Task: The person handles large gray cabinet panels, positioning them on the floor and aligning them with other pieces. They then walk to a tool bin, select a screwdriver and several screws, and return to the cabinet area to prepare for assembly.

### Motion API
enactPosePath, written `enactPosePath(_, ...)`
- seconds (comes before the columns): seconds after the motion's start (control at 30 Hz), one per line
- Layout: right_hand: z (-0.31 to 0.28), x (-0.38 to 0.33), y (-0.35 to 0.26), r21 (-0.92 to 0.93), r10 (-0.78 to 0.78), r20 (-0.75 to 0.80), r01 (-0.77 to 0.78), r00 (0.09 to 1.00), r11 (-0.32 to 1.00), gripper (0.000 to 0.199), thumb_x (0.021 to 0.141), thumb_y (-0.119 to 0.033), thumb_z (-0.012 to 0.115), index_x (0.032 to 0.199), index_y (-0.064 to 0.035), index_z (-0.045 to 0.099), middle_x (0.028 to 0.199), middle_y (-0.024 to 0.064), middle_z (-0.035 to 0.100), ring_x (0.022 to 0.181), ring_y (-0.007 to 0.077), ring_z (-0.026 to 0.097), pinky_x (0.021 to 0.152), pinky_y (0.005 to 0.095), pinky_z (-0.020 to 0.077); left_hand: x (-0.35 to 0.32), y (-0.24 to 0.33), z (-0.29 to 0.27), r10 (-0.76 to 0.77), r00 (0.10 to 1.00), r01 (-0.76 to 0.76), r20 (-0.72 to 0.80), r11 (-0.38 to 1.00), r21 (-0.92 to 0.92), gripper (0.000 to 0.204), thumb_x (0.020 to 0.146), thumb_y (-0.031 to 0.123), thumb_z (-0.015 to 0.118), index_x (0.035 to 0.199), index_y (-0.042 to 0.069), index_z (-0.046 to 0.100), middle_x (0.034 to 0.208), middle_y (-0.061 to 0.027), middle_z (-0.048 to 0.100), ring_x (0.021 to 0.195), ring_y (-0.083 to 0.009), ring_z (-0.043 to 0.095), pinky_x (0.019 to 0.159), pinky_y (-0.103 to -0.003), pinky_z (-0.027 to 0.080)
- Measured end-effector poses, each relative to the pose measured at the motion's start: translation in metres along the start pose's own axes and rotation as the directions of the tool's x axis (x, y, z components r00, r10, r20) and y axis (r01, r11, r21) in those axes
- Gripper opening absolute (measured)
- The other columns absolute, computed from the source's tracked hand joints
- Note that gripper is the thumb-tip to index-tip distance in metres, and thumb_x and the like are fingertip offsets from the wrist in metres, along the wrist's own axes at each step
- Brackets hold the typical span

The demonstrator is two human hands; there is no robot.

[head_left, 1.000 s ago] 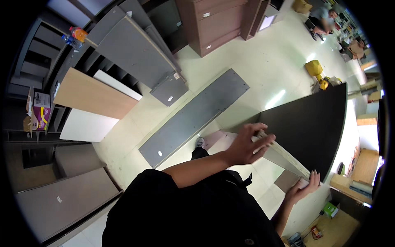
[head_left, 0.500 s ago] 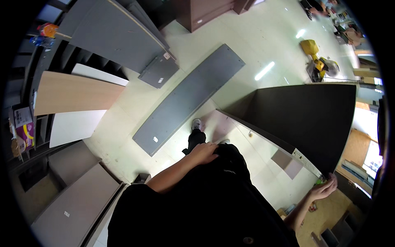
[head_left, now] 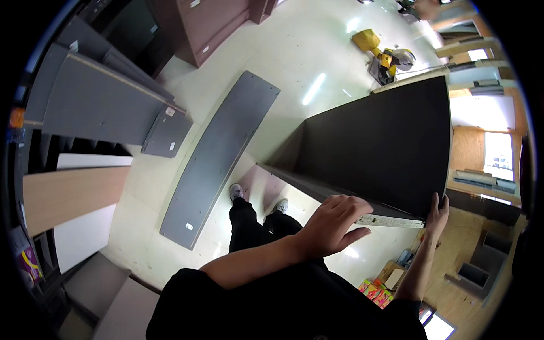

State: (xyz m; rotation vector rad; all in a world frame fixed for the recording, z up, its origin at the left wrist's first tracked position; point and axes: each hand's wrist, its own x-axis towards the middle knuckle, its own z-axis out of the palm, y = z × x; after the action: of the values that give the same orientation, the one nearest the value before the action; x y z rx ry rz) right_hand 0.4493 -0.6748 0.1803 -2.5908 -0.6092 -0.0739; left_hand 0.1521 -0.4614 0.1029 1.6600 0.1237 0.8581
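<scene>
A dark, box-like cabinet [head_left: 374, 147] made of large panels stands to my right, its pale, speckled edge strip [head_left: 391, 221] facing me. My left hand [head_left: 331, 226] is at the near end of that strip, fingers bent over the edge and thumb below it. Its fingertips are partly hidden. At the cabinet's right corner, my right hand [head_left: 435, 220] grips the panel, thumb on the front side and fingers behind. A long grey board [head_left: 218, 161] lies flat on the floor, left of my feet.
Grey panels [head_left: 102, 102] lean at the left, with a wood-coloured board [head_left: 76, 195] and white boards nearer me. A brown cabinet [head_left: 209, 28] stands at the far side. Beyond the dark cabinet sits a yellow and grey power saw [head_left: 388, 59]. Colourful packets [head_left: 375, 292] lie near my right arm.
My left hand has left my thigh and moved right onto the cabinet's edge. My right hand has closed on the cabinet's corner. The view has turned toward the right.
</scene>
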Motion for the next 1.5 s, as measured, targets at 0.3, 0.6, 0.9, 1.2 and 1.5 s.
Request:
enactPosePath(0.3,-0.014,0.022,0.041,-0.143,0.080,-0.090,-0.092,0.993,0.985,0.049,0.093,-0.038,0.057,0.116,0.0055,0.056,0.102,0.0127,0.064,0.092,0.0162,0.058,0.085,0.0277,0.0437,0.014,-0.005,0.057,0.038,0.998,-0.036,0.048,0.998,-0.052,0.033,0.083,0.007,0.060,0.114,0.006,0.046,0.110,-0.0104,0.055,0.096,-0.0246,0.052,0.084,-0.038,0.034)
enactPosePath(0.6,-0.054,0.067,0.161,-0.132,0.147,-0.126,-0.163,0.981,0.978,0.041,0.090,-0.034,0.062,0.105,0.0044,0.061,0.090,0.0044,0.063,0.081,0.0085,0.055,0.072,0.0215,0.0439,0.014,0.005,0.094,0.031,0.995,-0.039,-0.092,0.996,-0.083,0.050,0.083,0.006,0.056,0.129,0.001,0.039,0.132,-0.0230,0.037,0.124,-0.0391,0.039,0.102,-0.047,0.033)
enactPosePath(0.9,-0.155,0.115,0.274,-0.648,0.006,0.220,0.142,0.975,0.748,0.045,0.095,-0.018,0.047,0.139,-0.0105,0.042,0.136,0.0155,0.046,0.121,0.0266,0.049,0.100,0.0335,0.0390,-0.207,-0.217,0.042,-0.734,0.670,0.738,-0.110,0.675,-0.011,0.021,0.080,0.009,0.063,0.101,0.005,0.059,0.097,-0.0107,0.061,0.089,-0.0272,0.060,0.081,-0.036,0.047)
enactPosePath(1.2,0.177,0.027,0.270,-0.545,0.137,0.229,0.011,0.964,0.838,0.045,0.095,-0.018,0.046,0.139,-0.0099,0.042,0.137,0.0158,0.046,0.122,0.0266,0.048,0.100,0.0335,0.0382,-0.468,-0.688,0.041,-0.965,-0.187,0.787,-0.185,-0.035,-0.615,0.019,0.087,0.027,0.055,0.090,0.009,0.058,0.077,-0.0014,0.060,0.061,-0.0120,0.057,0.051,-0.026,0.044)
enactPosePath(1.5,0.416,-0.017,0.362,-0.504,0.233,0.437,0.022,0.869,0.864,0.044,0.095,-0.019,0.046,0.139,-0.0093,0.042,0.137,0.0161,0.045,0.123,0.0265,0.047,0.101,0.0334,0.0374,-0.438,-0.860,0.098,-0.982,0.190,0.128,0.020,0.005,-0.992,0.037,0.093,0.043,0.051,0.105,0.009,0.059,0.106,-0.0074,0.063,0.097,-0.0199,0.057,0.085,-0.034,0.047)
